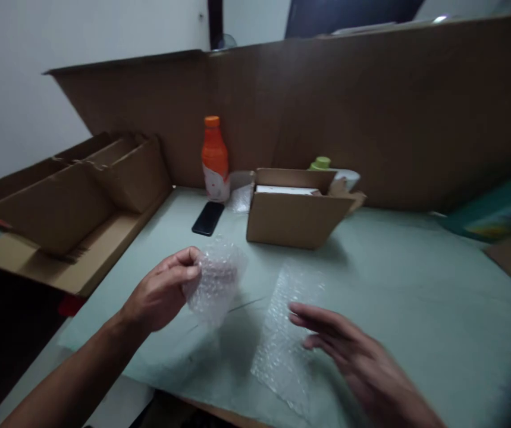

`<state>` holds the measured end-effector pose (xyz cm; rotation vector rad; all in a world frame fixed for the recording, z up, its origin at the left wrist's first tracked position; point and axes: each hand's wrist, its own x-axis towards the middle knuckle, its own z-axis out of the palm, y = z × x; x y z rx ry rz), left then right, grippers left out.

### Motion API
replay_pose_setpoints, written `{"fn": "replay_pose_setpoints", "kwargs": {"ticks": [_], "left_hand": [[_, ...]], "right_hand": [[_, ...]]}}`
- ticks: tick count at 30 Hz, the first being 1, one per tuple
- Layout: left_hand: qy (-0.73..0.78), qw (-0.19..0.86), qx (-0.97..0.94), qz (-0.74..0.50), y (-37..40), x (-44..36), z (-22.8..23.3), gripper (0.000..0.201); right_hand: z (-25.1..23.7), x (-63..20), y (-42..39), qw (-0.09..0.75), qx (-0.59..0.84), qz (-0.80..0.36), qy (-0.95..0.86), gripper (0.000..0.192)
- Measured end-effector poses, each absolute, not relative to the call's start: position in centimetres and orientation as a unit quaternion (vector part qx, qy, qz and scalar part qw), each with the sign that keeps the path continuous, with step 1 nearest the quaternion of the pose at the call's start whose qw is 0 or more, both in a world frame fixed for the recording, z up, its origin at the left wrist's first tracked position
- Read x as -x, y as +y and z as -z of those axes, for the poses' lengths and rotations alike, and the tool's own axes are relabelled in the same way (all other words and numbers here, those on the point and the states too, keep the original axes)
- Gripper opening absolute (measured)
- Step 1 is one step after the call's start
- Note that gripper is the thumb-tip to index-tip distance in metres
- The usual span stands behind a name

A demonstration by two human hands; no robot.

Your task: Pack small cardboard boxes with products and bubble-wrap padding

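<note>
My left hand (162, 292) pinches a bubble-wrapped bundle (216, 278) and holds it a little above the pale green table (416, 279). A flat sheet of bubble wrap (284, 351) lies on the table in front of me. My right hand (353, 356) hovers over the sheet's right side with fingers stretched out and apart, holding nothing. Behind the sheet stands a small open cardboard box (297, 217) with something white inside.
An orange bottle (215, 157) and a black phone (208, 218) stand left of the box; a green-capped item (320, 163) is behind it. Cardboard trays (72, 196) sit at the left, a tall cardboard wall (371, 107) runs along the back, and a teal package (500, 211) lies at right.
</note>
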<state>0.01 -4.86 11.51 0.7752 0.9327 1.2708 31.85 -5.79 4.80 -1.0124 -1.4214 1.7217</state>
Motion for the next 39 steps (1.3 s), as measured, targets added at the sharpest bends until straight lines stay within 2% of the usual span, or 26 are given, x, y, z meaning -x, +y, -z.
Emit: {"fn": "replay_pose_setpoints", "kwargs": {"ticks": [3, 5, 7, 9, 12, 15, 20, 22, 25, 27, 32, 34, 39], "left_hand": [[0.336, 0.702, -0.314, -0.543, -7.0, -3.1, -12.0, 0.026], [0.323, 0.717, -0.289, -0.546, -8.5, -4.9, -11.4, 0.030], [0.338, 0.714, -0.258, -0.556, -10.0, -6.2, -9.8, 0.035], [0.375, 0.698, -0.235, -0.564, -11.5, -7.1, -7.6, 0.038], [0.442, 0.677, -0.245, -0.535, -13.8, -7.6, -4.3, 0.028], [0.474, 0.711, -0.256, -0.452, -15.7, -7.8, -2.1, 0.027], [0.459, 0.731, -0.319, -0.391, -16.9, -7.6, -1.1, 0.025], [0.486, 0.681, -0.408, -0.365, -16.5, -7.3, -1.3, 0.020], [0.536, 0.533, -0.553, -0.350, -15.6, -7.2, -2.1, 0.011], [0.517, 0.457, -0.625, -0.365, -14.8, -7.5, -2.7, 0.007], [0.446, 0.387, -0.727, -0.350, -13.0, -9.3, -2.4, 0.016], [0.448, 0.353, -0.759, -0.314, -12.1, -9.9, -1.5, 0.018], [0.487, 0.257, -0.810, -0.203, -10.2, -10.9, 0.8, 0.019]], "right_hand": [[-2.3, -29.0, -9.3, 0.330, 0.340, -0.812, -0.340, 0.066], [-1.6, -27.3, -11.0, 0.349, 0.270, -0.870, -0.219, 0.066], [-1.9, -26.7, -11.3, 0.426, 0.260, -0.849, -0.174, 0.059], [-2.8, -27.3, -9.9, 0.508, 0.330, -0.773, -0.189, 0.048], [-3.5, -29.2, -6.2, 0.554, 0.451, -0.645, -0.273, 0.042], [-2.4, -30.6, -3.8, 0.505, 0.498, -0.584, -0.396, 0.042], [0.9, -31.5, -4.8, 0.388, 0.518, -0.592, -0.481, 0.036], [1.7, -31.8, -5.4, 0.361, 0.527, -0.591, -0.492, 0.034], [1.6, -32.3, -5.5, 0.319, 0.545, -0.575, -0.520, 0.032], [1.1, -32.7, -5.3, 0.293, 0.544, -0.575, -0.536, 0.031], [0.3, -33.6, -4.4, 0.254, 0.537, -0.577, -0.561, 0.024], [0.6, -33.7, -4.1, 0.238, 0.550, -0.537, -0.593, 0.021], [1.1, -33.4, -3.8, 0.189, 0.597, -0.351, -0.697, 0.016]]}}
